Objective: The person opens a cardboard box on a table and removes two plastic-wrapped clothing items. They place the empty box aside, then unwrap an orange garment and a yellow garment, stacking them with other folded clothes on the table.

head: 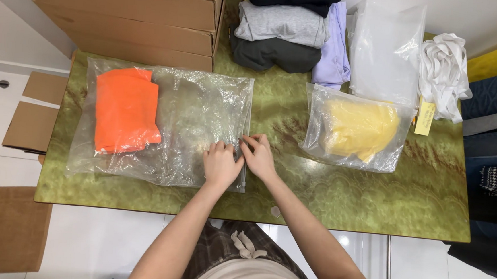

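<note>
1. Left hand [221,163] lies palm-down on the right edge of the clear plastic bag [163,125], fingers curled at the bag's edge. Grip looks like a pinch on the plastic, but fingertips are tucked under, so can't tell how tight.
2. Right hand [259,156] is just beside it, touching the same edge w/ fingertips bent down. Grip on the edge likewise; thumb hidden.
3. Bag lies flat on the green table [371,204], left half. Folded orange garment [125,110] sits inside at the far left end; rest of the bag looks unfilled, crinkled, glare makes the seal hard to read.
4. Right of the hands, well apart: smaller clear bag w/ yellow garment [358,129] in it, shape blurred by the plastic.
5. Behind that: stack of empty clear bags [386,50], white bundled cloth [443,71], small yellow tag [426,117].
6. Top centre: pile of folded clothes [284,32], grey, dark, lilac; top one cut off by frame.
7. Top left: cardboard boxes [129,17], partly cut off.
</note>
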